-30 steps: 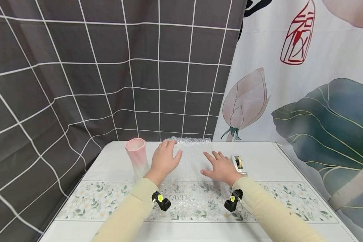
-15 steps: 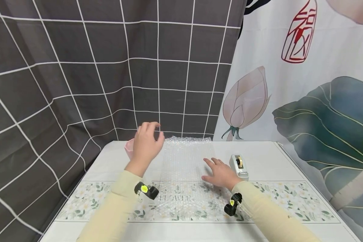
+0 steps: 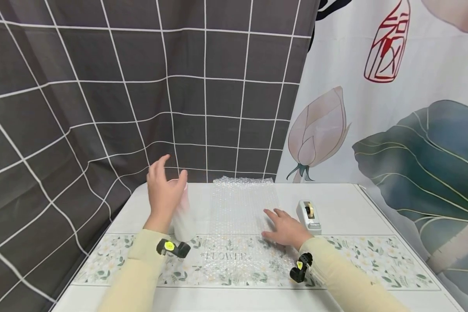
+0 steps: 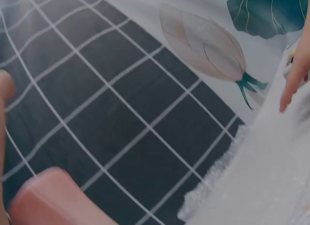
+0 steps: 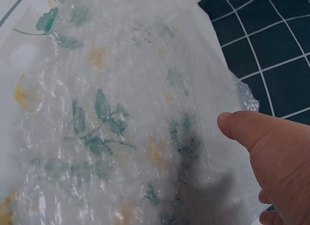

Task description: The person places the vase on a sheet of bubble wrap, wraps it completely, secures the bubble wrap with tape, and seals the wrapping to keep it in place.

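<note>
My left hand [image 3: 164, 195] is raised at the upper part of a pink-and-white vase [image 3: 184, 221], thumb spread away from the fingers, and partly hides it. In the left wrist view, the vase's pink top [image 4: 55, 200] shows below a blurred fingertip; whether the hand touches it I cannot tell. A sheet of clear bubble wrap [image 3: 238, 212] lies flat on the table. Over its right side is my right hand [image 3: 286, 229], fingers extended and holding nothing. The right wrist view shows the thumb above the bubble wrap [image 5: 121, 79]; contact is unclear.
A white tape dispenser [image 3: 309, 216] stands just beyond my right hand. The white table [image 3: 347, 208] has a floral band across it. A dark grid curtain [image 3: 226, 99] and a white flower-printed curtain [image 3: 335, 52] hang behind.
My left hand has moved left from over the bubble wrap to the vase, with thumb and fingers spreading apart. My right hand has barely moved.
</note>
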Action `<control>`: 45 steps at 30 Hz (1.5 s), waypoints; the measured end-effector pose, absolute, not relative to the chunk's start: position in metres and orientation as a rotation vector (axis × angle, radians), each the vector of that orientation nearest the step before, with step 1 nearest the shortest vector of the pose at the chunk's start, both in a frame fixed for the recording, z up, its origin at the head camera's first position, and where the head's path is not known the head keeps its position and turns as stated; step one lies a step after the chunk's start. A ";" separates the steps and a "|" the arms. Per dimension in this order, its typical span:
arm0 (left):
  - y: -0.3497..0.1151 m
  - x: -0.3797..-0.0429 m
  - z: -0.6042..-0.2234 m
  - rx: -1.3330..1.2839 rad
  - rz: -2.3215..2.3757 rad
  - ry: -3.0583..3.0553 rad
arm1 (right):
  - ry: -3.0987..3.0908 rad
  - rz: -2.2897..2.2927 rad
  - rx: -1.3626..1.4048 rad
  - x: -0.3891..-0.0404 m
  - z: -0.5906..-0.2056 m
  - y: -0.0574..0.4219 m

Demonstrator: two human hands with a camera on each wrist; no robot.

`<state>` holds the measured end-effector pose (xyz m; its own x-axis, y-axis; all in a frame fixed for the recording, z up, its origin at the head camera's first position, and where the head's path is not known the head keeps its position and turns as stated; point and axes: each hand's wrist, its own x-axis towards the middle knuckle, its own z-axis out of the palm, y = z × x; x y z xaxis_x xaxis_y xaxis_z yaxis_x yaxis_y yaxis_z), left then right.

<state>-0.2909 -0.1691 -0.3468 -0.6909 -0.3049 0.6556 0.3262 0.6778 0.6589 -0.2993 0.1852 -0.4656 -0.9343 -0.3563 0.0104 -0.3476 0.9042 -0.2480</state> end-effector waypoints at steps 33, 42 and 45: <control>-0.175 -0.294 -0.480 -0.006 -1.714 -1.963 | 3.006 -0.413 -0.441 -0.297 -0.480 0.183; -0.176 -0.289 -0.492 0.102 -1.790 -2.050 | 2.996 -0.413 -0.470 -0.297 -0.482 0.183; -0.176 -0.289 -0.495 0.149 -1.820 -2.078 | 2.993 -0.414 -0.465 -0.296 -0.481 0.183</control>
